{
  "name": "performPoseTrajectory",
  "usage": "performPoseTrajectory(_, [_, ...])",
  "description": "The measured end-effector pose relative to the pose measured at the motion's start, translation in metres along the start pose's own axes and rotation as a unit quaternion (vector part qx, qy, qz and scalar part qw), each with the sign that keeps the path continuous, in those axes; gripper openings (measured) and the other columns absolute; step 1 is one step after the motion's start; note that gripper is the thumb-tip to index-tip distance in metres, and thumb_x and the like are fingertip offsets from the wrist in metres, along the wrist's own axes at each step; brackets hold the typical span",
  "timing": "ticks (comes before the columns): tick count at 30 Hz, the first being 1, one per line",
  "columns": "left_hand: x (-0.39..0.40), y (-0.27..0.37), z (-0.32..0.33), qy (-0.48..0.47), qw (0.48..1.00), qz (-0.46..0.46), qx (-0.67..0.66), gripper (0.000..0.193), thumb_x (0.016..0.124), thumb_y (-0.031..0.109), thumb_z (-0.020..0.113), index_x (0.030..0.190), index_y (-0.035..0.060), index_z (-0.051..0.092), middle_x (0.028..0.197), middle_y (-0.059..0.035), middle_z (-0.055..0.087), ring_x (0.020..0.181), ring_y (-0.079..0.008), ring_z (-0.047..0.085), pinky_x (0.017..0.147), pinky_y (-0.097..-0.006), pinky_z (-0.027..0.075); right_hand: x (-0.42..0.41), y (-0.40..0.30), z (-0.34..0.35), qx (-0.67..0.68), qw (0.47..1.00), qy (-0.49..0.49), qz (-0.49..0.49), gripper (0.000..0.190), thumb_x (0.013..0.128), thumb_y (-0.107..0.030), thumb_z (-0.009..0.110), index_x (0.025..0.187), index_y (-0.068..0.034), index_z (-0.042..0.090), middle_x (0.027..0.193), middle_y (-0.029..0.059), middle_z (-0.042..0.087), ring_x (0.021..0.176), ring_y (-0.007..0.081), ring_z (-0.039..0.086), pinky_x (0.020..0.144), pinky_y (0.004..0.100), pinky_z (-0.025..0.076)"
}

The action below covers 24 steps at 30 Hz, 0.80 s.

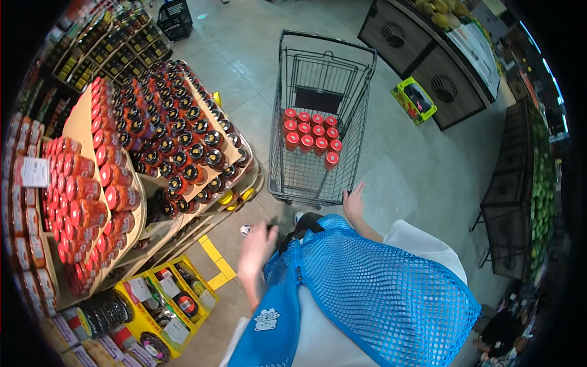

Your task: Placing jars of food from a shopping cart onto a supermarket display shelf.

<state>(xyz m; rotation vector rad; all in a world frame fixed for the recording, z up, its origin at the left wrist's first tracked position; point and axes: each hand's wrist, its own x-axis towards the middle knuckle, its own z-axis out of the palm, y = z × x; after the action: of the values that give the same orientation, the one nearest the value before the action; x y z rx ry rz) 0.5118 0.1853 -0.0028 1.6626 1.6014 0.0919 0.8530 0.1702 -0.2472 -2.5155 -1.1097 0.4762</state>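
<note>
A black wire shopping cart (321, 183) stands in front of me, with rows of red-lidded jars (318, 130) inside. My right hand (354, 202) is at the cart's near right corner, fingers pointing up along it; whether it grips the frame is not clear. My left hand (258, 247) hangs in front of my body, slightly blurred, its fingers partly bent and no item visible in it. To the left rises a tiered display of black-lidded jars (183, 137) and red-lidded jars (87, 188). A blue mesh vest (380, 275) covers my body.
A yellow display box (202, 321) with packaged goods sits at the lower left, near yellow floor tape (215, 261). A black basket (175, 20) stands at the far left. Dark produce stands (422, 59) and a green-yellow box (414, 101) are on the right. Another person (500, 332) is at lower right.
</note>
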Motion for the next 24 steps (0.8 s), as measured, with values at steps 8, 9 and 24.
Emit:
performPoseTrajectory(8, [-0.045, 0.013, 0.033, -0.141, 0.976, -0.161, 0.028, 0.046, 0.099, 0.04, 0.053, 0.125, 0.003, 0.063, 0.118, -0.0269, 0.067, 0.114, -0.0405, 0.064, 0.098, -0.0457, 0.049, 0.046, 0.04, 0.025, -0.031, 0.993, -0.111, -0.015, 0.033, 0.099, -0.026, 0.05, 0.115, 0.002, 0.044, 0.09, 0.0322, 0.068, 0.088, 0.051, 0.066, 0.078, 0.059, 0.052])
performPoseTrajectory(9, [-0.045, 0.004, 0.035, -0.142, 0.976, -0.163, 0.029, 0.046, 0.099, 0.04, 0.053, 0.125, 0.003, 0.063, 0.118, -0.0269, 0.067, 0.114, -0.0405, 0.064, 0.098, -0.0457, 0.049, 0.052, 0.043, 0.026, -0.02, 0.993, -0.109, -0.031, 0.033, 0.099, -0.026, 0.05, 0.115, 0.002, 0.044, 0.091, 0.0328, 0.068, 0.087, 0.0507, 0.066, 0.077, 0.0592, 0.052])
performPoseTrajectory(24, [0.075, 0.047, -0.02, -0.124, 0.987, 0.012, 0.1, 0.04, 0.1, 0.036, 0.051, 0.114, 0.001, 0.062, 0.113, -0.0241, 0.068, 0.104, -0.043, 0.065, 0.089, -0.0508, 0.052, 0.14, -0.008, 0.028, -0.058, 0.985, -0.161, -0.03, 0.031, 0.098, -0.022, 0.05, 0.117, 0.001, 0.041, 0.098, 0.0272, 0.07, 0.095, 0.0474, 0.067, 0.082, 0.0566, 0.052])
